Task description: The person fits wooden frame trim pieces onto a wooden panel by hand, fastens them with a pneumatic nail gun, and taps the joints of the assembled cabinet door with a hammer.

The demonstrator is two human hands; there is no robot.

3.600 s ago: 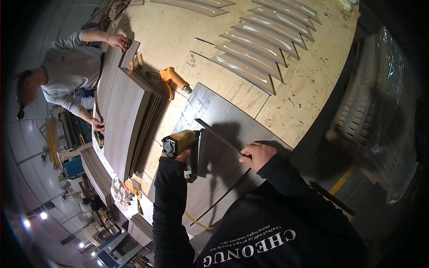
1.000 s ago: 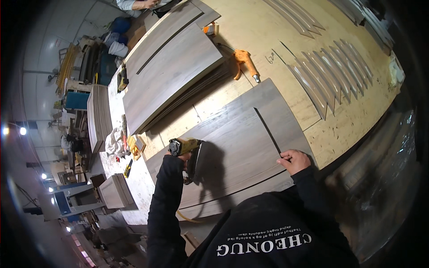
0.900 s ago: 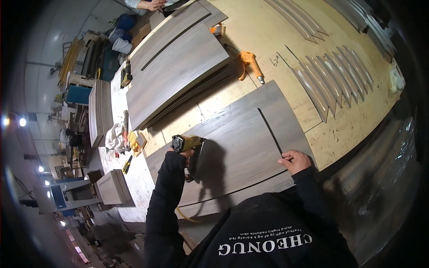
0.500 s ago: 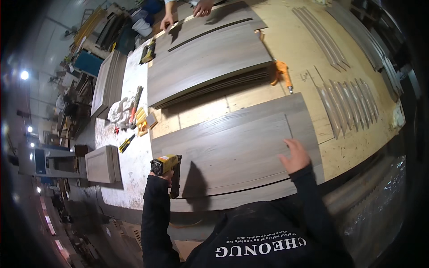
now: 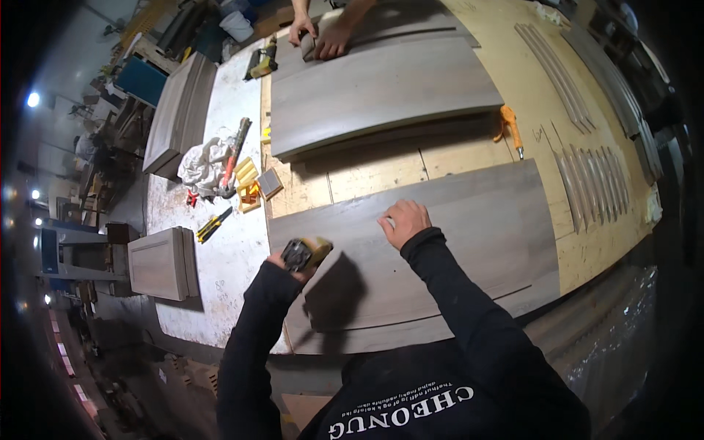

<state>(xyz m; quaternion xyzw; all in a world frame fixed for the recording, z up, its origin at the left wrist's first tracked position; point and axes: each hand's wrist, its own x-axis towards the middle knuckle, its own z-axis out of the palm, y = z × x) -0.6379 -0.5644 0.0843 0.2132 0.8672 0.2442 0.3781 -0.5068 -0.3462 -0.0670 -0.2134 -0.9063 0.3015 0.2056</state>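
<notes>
My left hand [image 5: 297, 273] grips a yellow-and-black nail gun [image 5: 308, 253], held over the left part of a grey wood-grain panel [image 5: 469, 235]. The gun casts a dark shadow on the panel. Above the panel's middle, near its far edge, my right hand [image 5: 408, 223] is closed with fingers curled together; a small pale bit shows at the fingertips, too small to name. A thin dark line [image 5: 513, 292] runs along the panel's near side, partly hidden by my right arm.
Beyond lies a stack of grey panels [image 5: 389, 88], where another person's hands [image 5: 334, 38] hold a small block [image 5: 308, 45]. An orange air blow gun [image 5: 510, 130] rests right of it. Pliers [image 5: 214, 224], a white cloth [image 5: 205, 167] and a second nail gun [image 5: 262, 60] lie left; several grey strips [image 5: 594, 187] right.
My right hand has moved left across the panel and its fingers have closed. The nail gun has shifted right and turned. The other person's hands have come together on a small block.
</notes>
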